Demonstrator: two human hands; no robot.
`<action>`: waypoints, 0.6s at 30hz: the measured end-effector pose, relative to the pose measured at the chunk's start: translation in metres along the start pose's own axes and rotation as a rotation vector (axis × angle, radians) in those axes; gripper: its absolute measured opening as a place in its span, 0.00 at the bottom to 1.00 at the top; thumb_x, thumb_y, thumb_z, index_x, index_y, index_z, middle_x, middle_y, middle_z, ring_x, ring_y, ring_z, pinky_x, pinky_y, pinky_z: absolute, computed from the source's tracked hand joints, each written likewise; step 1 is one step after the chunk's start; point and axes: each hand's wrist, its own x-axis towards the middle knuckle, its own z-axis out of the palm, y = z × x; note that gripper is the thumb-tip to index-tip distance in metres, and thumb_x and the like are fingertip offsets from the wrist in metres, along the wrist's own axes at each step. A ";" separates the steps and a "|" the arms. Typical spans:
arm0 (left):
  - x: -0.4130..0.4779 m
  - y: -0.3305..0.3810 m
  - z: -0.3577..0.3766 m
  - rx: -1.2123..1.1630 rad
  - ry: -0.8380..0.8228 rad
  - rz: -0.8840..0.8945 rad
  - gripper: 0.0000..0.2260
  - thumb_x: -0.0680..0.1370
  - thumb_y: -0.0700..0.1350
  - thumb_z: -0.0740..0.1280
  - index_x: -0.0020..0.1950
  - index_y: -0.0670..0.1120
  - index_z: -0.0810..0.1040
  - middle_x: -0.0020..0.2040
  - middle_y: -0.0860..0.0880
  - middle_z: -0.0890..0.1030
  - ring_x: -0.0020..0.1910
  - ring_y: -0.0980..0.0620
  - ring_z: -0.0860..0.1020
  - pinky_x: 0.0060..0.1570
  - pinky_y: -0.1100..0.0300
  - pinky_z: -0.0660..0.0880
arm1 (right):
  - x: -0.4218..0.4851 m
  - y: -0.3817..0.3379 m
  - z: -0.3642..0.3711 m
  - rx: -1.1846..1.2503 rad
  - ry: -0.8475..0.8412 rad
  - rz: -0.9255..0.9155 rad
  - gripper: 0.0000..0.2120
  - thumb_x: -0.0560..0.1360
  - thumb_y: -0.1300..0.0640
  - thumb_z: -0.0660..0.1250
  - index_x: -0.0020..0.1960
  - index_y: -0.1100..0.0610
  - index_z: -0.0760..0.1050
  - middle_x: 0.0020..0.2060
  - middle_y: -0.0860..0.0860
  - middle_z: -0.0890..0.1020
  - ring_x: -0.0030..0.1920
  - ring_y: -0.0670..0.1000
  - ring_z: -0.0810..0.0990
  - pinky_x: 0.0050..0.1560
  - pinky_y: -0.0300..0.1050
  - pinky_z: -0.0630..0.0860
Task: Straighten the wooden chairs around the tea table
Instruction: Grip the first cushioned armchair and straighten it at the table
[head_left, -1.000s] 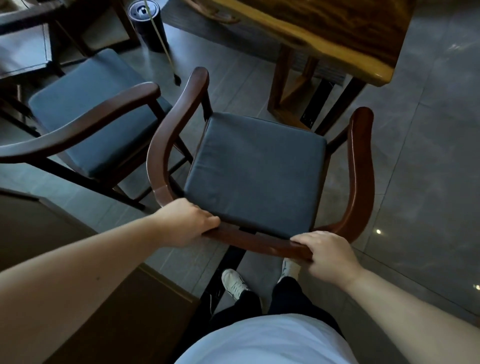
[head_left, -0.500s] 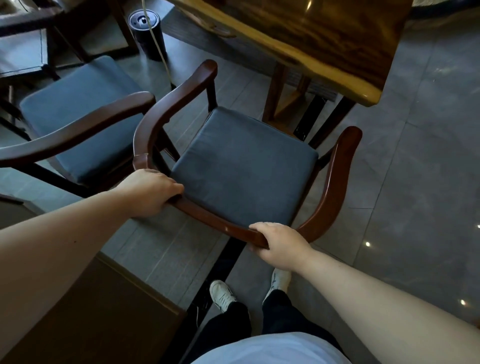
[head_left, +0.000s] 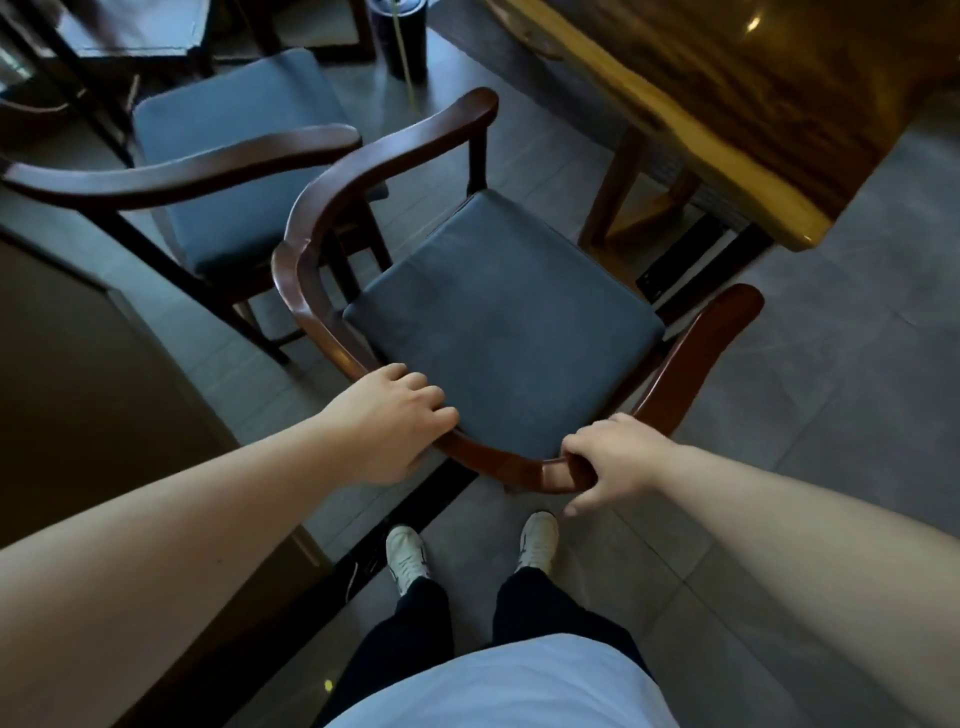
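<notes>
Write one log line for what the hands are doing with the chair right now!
left hand: gripping back rail | right hand: gripping back rail | chair: faces tea table, not tucked in | second chair: alongside

The chair (head_left: 322, 332) under the left hand (head_left: 389, 421) and right hand (head_left: 613, 460) has a dark reddish-brown frame and a slate-blue cushion (head_left: 498, 332) with no pattern. Past the left hand, a second chair (head_left: 171, 174) has the same dark frame and blue seat (in shadow the wood looks almost black). Beyond the right hand, the table (head_left: 727, 104) is dark streaked brown with a yellow edge. The floor (head_left: 831, 389) is grey tile. Below the hands are white shoes (head_left: 410, 556), dark trousers (head_left: 415, 623) and a pale shirt (head_left: 498, 686).
</notes>
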 end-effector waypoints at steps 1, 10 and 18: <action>0.008 0.010 -0.002 -0.005 -0.020 -0.029 0.16 0.73 0.53 0.63 0.58 0.50 0.72 0.53 0.50 0.78 0.54 0.45 0.76 0.56 0.48 0.72 | 0.001 0.012 0.001 -0.026 -0.007 -0.015 0.36 0.59 0.19 0.58 0.50 0.48 0.72 0.45 0.46 0.80 0.49 0.51 0.78 0.52 0.50 0.70; 0.025 0.023 0.008 -0.075 -0.108 -0.121 0.10 0.71 0.51 0.60 0.48 0.52 0.76 0.43 0.53 0.81 0.44 0.48 0.80 0.46 0.52 0.77 | 0.021 0.045 -0.026 0.112 -0.417 -0.047 0.33 0.70 0.24 0.56 0.53 0.52 0.73 0.46 0.49 0.75 0.54 0.56 0.77 0.48 0.46 0.68; 0.061 0.054 -0.015 -0.122 -0.003 -0.160 0.10 0.70 0.53 0.58 0.45 0.52 0.75 0.41 0.52 0.82 0.43 0.47 0.81 0.42 0.54 0.76 | 0.005 0.089 -0.042 0.137 -0.474 0.099 0.43 0.74 0.26 0.44 0.64 0.59 0.76 0.61 0.54 0.78 0.60 0.55 0.74 0.58 0.48 0.66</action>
